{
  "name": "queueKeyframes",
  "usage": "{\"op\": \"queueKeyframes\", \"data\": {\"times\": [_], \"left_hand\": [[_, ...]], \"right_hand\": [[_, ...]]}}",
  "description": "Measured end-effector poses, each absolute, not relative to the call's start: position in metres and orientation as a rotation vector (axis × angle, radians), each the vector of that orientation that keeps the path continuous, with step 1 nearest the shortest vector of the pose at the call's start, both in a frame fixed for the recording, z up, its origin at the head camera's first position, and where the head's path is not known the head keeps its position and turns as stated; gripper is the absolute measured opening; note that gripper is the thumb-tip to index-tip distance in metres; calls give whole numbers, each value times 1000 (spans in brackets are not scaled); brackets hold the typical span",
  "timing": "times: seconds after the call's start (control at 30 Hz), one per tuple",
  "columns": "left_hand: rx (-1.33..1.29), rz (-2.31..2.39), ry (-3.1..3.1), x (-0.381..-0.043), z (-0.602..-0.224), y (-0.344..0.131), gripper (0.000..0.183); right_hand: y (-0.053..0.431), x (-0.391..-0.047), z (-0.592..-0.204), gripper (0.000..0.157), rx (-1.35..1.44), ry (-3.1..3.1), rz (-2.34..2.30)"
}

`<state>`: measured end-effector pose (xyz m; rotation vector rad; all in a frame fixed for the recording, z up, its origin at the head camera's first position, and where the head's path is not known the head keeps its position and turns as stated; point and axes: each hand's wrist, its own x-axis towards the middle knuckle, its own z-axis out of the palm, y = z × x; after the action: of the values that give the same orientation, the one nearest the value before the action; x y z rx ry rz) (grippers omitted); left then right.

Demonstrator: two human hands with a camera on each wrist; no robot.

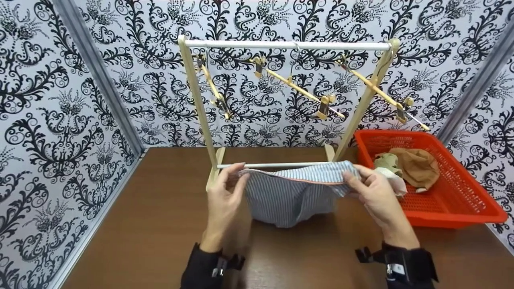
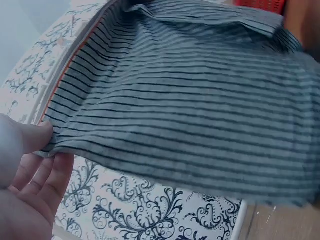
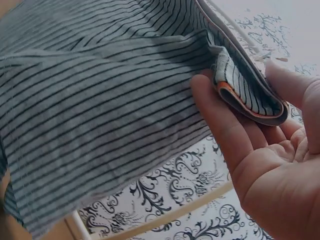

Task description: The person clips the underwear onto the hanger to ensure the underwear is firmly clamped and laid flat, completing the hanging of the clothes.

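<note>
A grey-blue striped cloth garment (image 1: 287, 200) hangs between both hands above the table, its upper edge lined with a thin orange seam. At its left end, the left hand (image 1: 225, 196) pinches the corner between thumb and fingers; the left wrist view shows the same pinch, with the cloth (image 2: 175, 105) spread out beside it. The right hand (image 1: 375, 192) holds the other end of the edge, where the cloth (image 3: 110, 110) is folded over between thumb and fingers. What kind of garment it is, I cannot tell.
Behind the cloth stands a wooden rack (image 1: 196, 92) with a white top rail (image 1: 249, 45). From it hang three wooden clip hangers, one in the middle (image 1: 297, 86). On the right sits a red plastic basket (image 1: 453, 218) holding brown (image 1: 417, 166), green and white cloths. Patterned walls enclose the brown table (image 1: 148, 224).
</note>
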<state>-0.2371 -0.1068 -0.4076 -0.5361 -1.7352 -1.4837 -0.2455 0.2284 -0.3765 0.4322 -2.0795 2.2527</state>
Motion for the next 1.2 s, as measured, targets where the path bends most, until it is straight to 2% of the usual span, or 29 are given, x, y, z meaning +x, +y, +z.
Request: {"op": "queueKeyframes", "data": {"times": [0.33,0.57,0.9,1.2], "left_hand": [[-413,-1503,-1745,-230,-405,-114,24],[-367,-1503,-1734,-228,-405,-123,25],[-308,-1580,-1768,-233,-406,-132,24],[-200,-1588,-1850,-235,-408,-138,23]], "right_hand": [[218,-245,-384,48,537,-2285,2036],[210,-244,-387,47,667,-2348,1984],[212,-244,-391,48,719,-2364,1903],[217,-244,-391,41,705,-2396,1856]]}}
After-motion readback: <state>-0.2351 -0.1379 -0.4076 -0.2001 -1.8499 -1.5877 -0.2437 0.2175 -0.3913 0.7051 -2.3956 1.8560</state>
